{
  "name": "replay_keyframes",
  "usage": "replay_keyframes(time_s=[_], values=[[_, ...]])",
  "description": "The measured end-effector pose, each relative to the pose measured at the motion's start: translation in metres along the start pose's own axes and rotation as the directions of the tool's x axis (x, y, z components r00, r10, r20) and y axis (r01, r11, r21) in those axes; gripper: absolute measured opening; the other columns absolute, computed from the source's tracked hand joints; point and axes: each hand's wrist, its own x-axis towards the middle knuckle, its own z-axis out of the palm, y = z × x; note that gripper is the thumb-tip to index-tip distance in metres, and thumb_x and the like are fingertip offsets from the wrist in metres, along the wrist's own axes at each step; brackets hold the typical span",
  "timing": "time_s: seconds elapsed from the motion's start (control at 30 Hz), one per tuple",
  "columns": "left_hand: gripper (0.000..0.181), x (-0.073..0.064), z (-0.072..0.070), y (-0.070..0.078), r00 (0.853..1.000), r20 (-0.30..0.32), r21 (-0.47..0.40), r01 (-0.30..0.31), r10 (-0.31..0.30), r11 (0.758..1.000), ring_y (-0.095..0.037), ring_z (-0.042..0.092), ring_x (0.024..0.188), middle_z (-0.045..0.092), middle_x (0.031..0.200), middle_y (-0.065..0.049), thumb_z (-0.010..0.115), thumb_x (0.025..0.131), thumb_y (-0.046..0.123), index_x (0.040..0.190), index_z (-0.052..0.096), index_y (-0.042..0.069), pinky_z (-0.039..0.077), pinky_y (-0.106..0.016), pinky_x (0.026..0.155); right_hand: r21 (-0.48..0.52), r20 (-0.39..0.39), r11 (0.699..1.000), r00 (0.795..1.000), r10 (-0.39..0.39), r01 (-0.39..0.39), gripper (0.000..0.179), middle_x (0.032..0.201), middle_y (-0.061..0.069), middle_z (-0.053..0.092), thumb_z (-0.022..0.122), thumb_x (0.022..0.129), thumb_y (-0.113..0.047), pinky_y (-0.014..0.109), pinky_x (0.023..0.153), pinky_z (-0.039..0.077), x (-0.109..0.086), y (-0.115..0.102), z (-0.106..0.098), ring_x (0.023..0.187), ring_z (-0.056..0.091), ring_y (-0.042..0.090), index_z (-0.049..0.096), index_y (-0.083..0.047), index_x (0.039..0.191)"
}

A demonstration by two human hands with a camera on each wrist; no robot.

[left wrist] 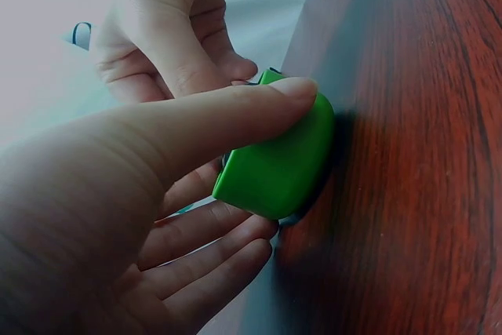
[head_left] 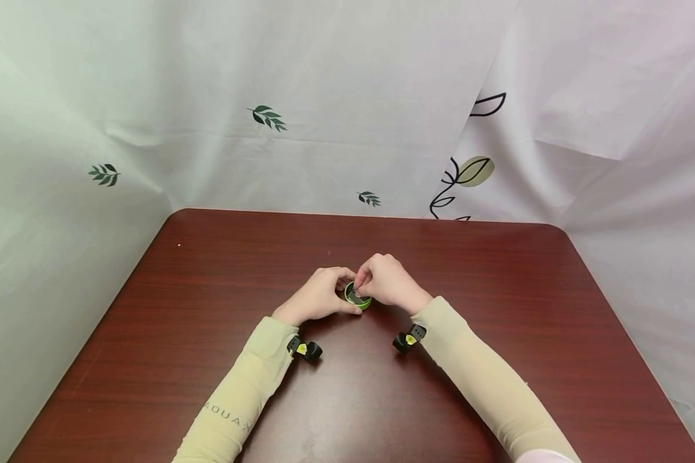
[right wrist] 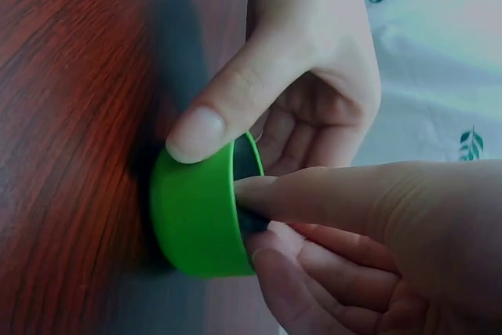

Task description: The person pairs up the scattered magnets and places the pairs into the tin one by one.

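A small round green container (head_left: 358, 305) with a dark inside stands on the table, its opening up. My left hand (head_left: 322, 294) holds it from the left, thumb on the near wall and fingers on the far side. In the right wrist view the green wall (right wrist: 196, 213) shows below that thumb. My right hand (head_left: 387, 281) reaches into the opening from above, thumb and fingertips bent together. Between them a small dark piece (right wrist: 252, 223) shows at the rim; its kind is mostly hidden. In the left wrist view the container (left wrist: 274, 166) hides the right fingertips' work.
The reddish-brown wooden table (head_left: 347, 399) extends on all sides of the hands. A pale cloth (head_left: 336, 77) with leaf prints hangs behind it and at both sides. Black wrist cameras sit on the left sleeve (head_left: 237, 392) and the right sleeve (head_left: 492, 379).
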Motion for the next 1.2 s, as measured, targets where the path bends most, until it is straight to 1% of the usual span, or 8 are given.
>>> replay_keyframes(time_s=[0.27, 0.47, 0.6, 0.77, 0.9, 1.0, 1.1, 1.2], values=[[0.050, 0.000, -0.001, 0.003, 1.000, -0.001, 0.002, 0.002, -0.002, 1.000, -0.007, 0.067, 0.091, 0.071, 0.098, 0.007, 0.096, 0.071, 0.020, 0.113, 0.070, 0.011, 0.053, -0.029, 0.082, -0.054, 0.005, 0.998, 1.000, -0.025, 0.025, 0.008, 0.071, -0.008, 0.069, 0.081, 0.083, -0.004, 0.025, 0.066, 0.053, -0.001, -0.005, -0.002, 0.068, 0.063, 0.007, 0.080, -0.012, 0.082], [0.051, 0.000, -0.001, 0.003, 1.000, 0.004, 0.006, 0.004, -0.004, 1.000, -0.007, 0.067, 0.091, 0.072, 0.098, 0.007, 0.096, 0.072, 0.021, 0.114, 0.070, 0.011, 0.053, -0.029, 0.082, -0.072, 0.052, 0.997, 0.998, -0.037, 0.040, 0.006, 0.072, -0.007, 0.068, 0.078, 0.086, -0.003, 0.025, 0.064, 0.052, -0.001, -0.005, -0.005, 0.067, 0.061, 0.009, 0.079, -0.009, 0.086], [0.051, 0.000, -0.001, 0.003, 1.000, 0.006, 0.007, 0.012, -0.012, 1.000, -0.006, 0.066, 0.091, 0.071, 0.099, 0.007, 0.096, 0.072, 0.022, 0.115, 0.070, 0.011, 0.053, -0.029, 0.082, -0.091, 0.066, 0.994, 0.996, -0.058, 0.064, 0.009, 0.074, -0.005, 0.067, 0.075, 0.087, -0.001, 0.026, 0.063, 0.050, -0.001, -0.005, -0.004, 0.067, 0.059, 0.012, 0.078, -0.008, 0.084], [0.048, 0.001, 0.000, 0.003, 1.000, 0.000, 0.011, 0.001, -0.001, 1.000, -0.007, 0.066, 0.091, 0.071, 0.099, 0.007, 0.096, 0.071, 0.021, 0.111, 0.070, 0.012, 0.053, -0.029, 0.082, -0.131, 0.019, 0.982, 0.990, -0.138, 0.139, 0.015, 0.079, -0.004, 0.071, 0.072, 0.083, 0.003, 0.027, 0.064, 0.051, 0.000, -0.002, 0.002, 0.068, 0.059, 0.012, 0.079, -0.010, 0.083], [0.046, 0.001, 0.000, 0.003, 1.000, 0.000, 0.020, -0.006, 0.006, 1.000, -0.007, 0.066, 0.089, 0.071, 0.097, 0.006, 0.096, 0.071, 0.020, 0.109, 0.069, 0.011, 0.053, -0.030, 0.081, -0.157, -0.025, 0.968, 0.979, -0.203, 0.197, 0.013, 0.077, -0.005, 0.067, 0.077, 0.081, 0.001, 0.028, 0.065, 0.051, 0.000, 0.004, 0.004, 0.068, 0.059, 0.011, 0.076, -0.012, 0.083], [0.047, 0.001, 0.000, 0.003, 1.000, 0.000, 0.024, -0.003, 0.003, 1.000, -0.008, 0.066, 0.089, 0.071, 0.097, 0.006, 0.096, 0.071, 0.020, 0.110, 0.070, 0.011, 0.053, -0.030, 0.081, -0.163, -0.042, 0.958, 0.968, -0.246, 0.237, 0.013, 0.078, -0.005, 0.063, 0.082, 0.081, -0.002, 0.028, 0.067, 0.051, 0.000, 0.010, 0.004, 0.071, 0.058, 0.011, 0.074, -0.012, 0.084], [0.050, 0.001, 0.000, 0.002, 1.000, 0.003, 0.024, 0.008, -0.008, 1.000, -0.008, 0.066, 0.091, 0.072, 0.099, 0.005, 0.096, 0.072, 0.021, 0.114, 0.070, 0.010, 0.053, -0.030, 0.082, -0.124, -0.059, 0.959, 0.963, -0.263, 0.254, 0.012, 0.081, -0.005, 0.063, 0.083, 0.082, -0.005, 0.028, 0.069, 0.051, -0.002, 0.016, 0.003, 0.073, 0.058, 0.010, 0.075, -0.012, 0.086], [0.053, 0.001, 0.000, 0.001, 1.000, 0.006, 0.018, 0.021, -0.021, 1.000, -0.007, 0.066, 0.092, 0.071, 0.101, 0.005, 0.095, 0.072, 0.022, 0.118, 0.069, 0.010, 0.053, -0.029, 0.083, -0.048, -0.070, 0.968, 0.966, -0.250, 0.247, 0.010, 0.081, -0.007, 0.064, 0.083, 0.084, -0.006, 0.028, 0.068, 0.052, -0.005, 0.022, 0.001, 0.073, 0.058, 0.010, 0.076, -0.012, 0.090]])
